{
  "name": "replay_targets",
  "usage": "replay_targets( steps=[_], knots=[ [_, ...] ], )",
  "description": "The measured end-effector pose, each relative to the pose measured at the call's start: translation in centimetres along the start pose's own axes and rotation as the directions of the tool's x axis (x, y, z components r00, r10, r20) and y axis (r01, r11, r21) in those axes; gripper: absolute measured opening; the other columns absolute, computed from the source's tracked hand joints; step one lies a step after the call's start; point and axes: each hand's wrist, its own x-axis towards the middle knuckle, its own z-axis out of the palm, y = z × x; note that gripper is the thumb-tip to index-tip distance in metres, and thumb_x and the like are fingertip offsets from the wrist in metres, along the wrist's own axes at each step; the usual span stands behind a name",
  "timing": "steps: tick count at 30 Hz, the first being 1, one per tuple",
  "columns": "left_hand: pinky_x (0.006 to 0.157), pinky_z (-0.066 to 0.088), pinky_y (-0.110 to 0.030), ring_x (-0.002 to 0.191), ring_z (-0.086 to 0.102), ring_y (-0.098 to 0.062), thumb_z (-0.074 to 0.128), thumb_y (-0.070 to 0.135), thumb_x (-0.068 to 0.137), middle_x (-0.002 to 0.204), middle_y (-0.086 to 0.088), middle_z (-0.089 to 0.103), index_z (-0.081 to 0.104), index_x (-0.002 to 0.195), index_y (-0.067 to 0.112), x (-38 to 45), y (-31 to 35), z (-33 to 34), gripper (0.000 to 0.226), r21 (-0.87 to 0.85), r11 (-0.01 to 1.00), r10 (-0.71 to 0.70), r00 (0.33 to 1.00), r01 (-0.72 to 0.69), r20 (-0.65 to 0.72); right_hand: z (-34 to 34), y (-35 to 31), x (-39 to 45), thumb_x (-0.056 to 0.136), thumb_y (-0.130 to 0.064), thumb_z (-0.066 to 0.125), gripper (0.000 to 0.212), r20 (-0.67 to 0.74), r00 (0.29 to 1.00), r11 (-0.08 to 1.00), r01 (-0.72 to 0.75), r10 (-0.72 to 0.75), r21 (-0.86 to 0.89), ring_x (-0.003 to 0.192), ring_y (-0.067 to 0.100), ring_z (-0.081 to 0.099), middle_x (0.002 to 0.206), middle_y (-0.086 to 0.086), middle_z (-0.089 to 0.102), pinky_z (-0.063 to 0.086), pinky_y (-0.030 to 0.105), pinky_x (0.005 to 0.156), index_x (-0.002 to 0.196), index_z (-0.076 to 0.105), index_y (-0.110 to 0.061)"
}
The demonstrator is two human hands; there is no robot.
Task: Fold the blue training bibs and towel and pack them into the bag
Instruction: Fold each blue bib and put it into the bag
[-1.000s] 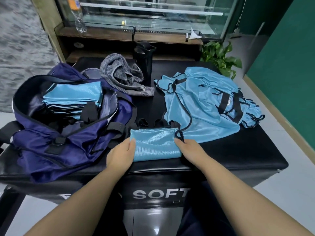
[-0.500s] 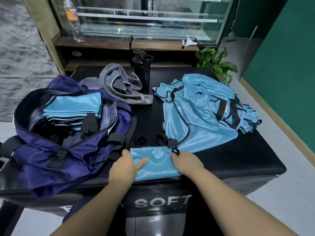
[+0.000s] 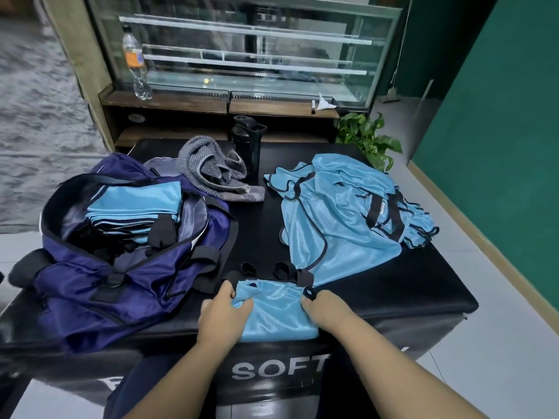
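Note:
A folded blue bib (image 3: 276,313) lies at the near edge of the black padded table (image 3: 393,291). My left hand (image 3: 222,313) grips its left side, fingers curled into the cloth. My right hand (image 3: 325,309) grips its right side by a black strap loop. An open navy bag (image 3: 127,282) sits at the left with a stack of folded blue bibs (image 3: 139,207) inside. A loose heap of unfolded blue bibs (image 3: 341,216) covers the right half of the table. A crumpled grey towel (image 3: 211,170) lies at the back centre.
A black bottle (image 3: 248,146) stands behind the towel. A wooden counter with a glass display case (image 3: 242,55) and a plastic water bottle (image 3: 136,65) is beyond the table. A green plant (image 3: 369,140) stands at the back right, beside a green wall.
Both hands went from lying flat beside the folded bib to gripping its two sides, bunching the cloth. The camera has tilted up slightly.

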Motion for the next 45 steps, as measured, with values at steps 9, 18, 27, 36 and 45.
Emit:
replay_targets(
  steps=[9, 18, 27, 36, 45],
  knots=[
    [0.062, 0.038, -0.033, 0.071, 0.050, -0.018, 0.065, 0.018, 0.078, 0.081, 0.007, 0.053, 0.033, 0.096, 0.025, -0.7, 6.7, -5.8, 0.038, 0.193, 0.865, 0.451, 0.886, -0.463, 0.104, -6.6, -7.9, -7.4, 0.079, -0.030, 0.071, 0.102, -0.106, 0.744, 0.737, 0.612, -0.659, -0.287, 0.146, 0.013, -0.008, 0.160, -0.013, -0.006, 0.006, 0.045, 0.118, 0.151, -0.001, -0.037],
    [0.078, 0.041, -0.026, 0.087, 0.049, -0.008, 0.060, 0.004, 0.076, 0.091, 0.013, 0.046, 0.035, 0.083, 0.040, -1.0, 7.2, -10.1, 0.045, 0.175, 0.697, 0.676, 0.719, -0.695, 0.162, -6.4, -11.2, -8.2, 0.084, -0.023, 0.060, 0.046, -0.088, 0.682, 0.648, 0.636, -0.726, -0.418, 0.099, 0.025, 0.057, 0.085, -0.004, 0.057, 0.020, 0.045, 0.113, 0.125, 0.040, -0.017],
    [0.080, 0.048, -0.024, 0.085, 0.060, 0.003, 0.074, 0.026, 0.074, 0.091, 0.017, 0.065, 0.053, 0.096, 0.040, 0.7, 3.1, -14.1, 0.033, -0.066, 0.853, 0.519, 0.854, -0.517, 0.021, -5.9, -12.9, -6.6, 0.090, -0.023, 0.061, 0.005, -0.256, 0.644, 0.615, 0.765, -0.721, 0.191, 0.083, 0.010, 0.061, 0.088, -0.005, 0.066, 0.048, 0.029, 0.078, 0.092, 0.063, -0.019],
    [0.061, 0.050, -0.024, 0.063, 0.056, -0.004, 0.073, 0.030, 0.061, 0.075, 0.010, 0.065, 0.063, 0.089, 0.023, 3.2, -0.9, -19.1, 0.030, -0.156, 0.964, 0.241, 0.956, -0.216, 0.166, -3.2, -15.0, -3.7, 0.083, -0.025, 0.065, 0.019, -0.167, 0.917, 0.665, 0.381, -0.364, 0.643, 0.077, 0.019, 0.063, 0.084, 0.002, 0.067, 0.048, 0.034, 0.075, 0.080, 0.057, -0.009],
    [0.080, 0.043, -0.033, 0.096, 0.060, -0.028, 0.067, 0.006, 0.080, 0.097, -0.008, 0.062, 0.051, 0.114, 0.011, 13.3, 1.2, -25.9, 0.038, -0.051, 0.996, 0.053, 0.932, -0.076, -0.360, -0.2, -23.4, -0.3, 0.088, -0.025, 0.060, 0.016, -0.231, 0.929, 0.520, 0.354, -0.288, 0.777, 0.072, 0.014, 0.047, 0.083, 0.001, 0.051, 0.040, 0.031, 0.066, 0.092, 0.049, -0.015]
  ],
)
